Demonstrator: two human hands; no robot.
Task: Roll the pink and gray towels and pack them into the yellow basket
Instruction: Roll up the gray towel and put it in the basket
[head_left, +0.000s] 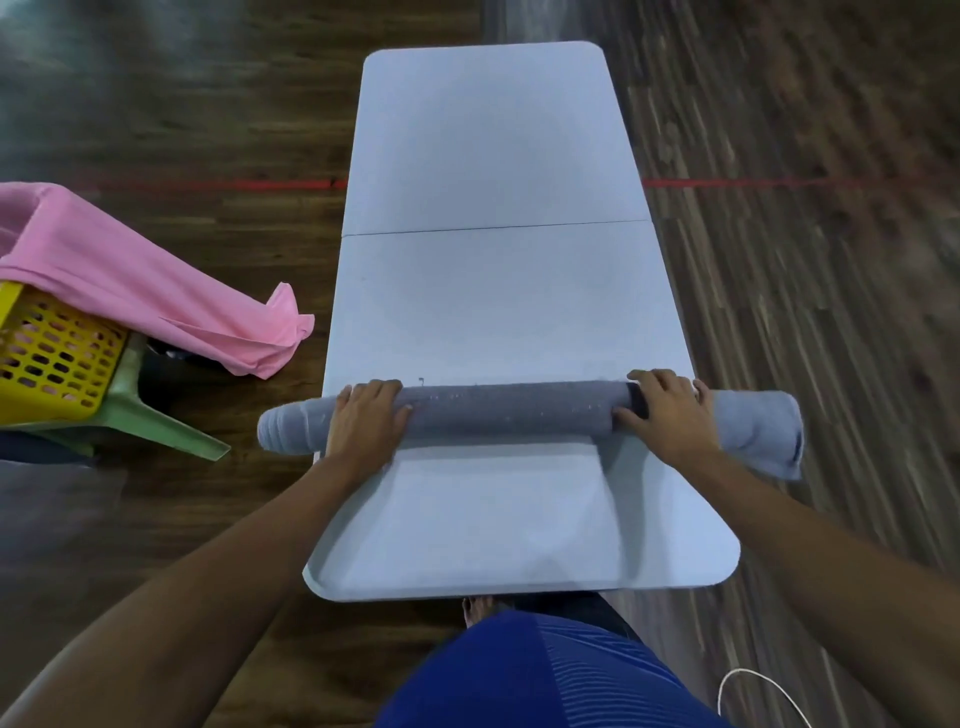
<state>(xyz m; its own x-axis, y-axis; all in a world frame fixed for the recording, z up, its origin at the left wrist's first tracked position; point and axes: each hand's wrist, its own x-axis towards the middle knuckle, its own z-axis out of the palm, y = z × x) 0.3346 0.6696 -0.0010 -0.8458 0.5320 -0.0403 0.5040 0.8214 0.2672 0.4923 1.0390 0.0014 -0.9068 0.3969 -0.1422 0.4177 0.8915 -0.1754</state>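
Now I see the gray towel lying rolled across the near part of the table, my left hand and right hand each curled around it toward its ends, and I judge it soft and light, so holding near both ends should stop it from unrolling.

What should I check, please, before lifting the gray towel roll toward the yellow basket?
1. Is the gray towel fully rolled: ok, though its right end looks looser.
2. Do the left hand and right hand grip the roll: ok.
3. Is the top of the yellow basket free: not ok, the pink towel drapes over it.
4. Is the pink towel rolled: not ok.
5. Is there room inside the yellow basket: cannot tell.
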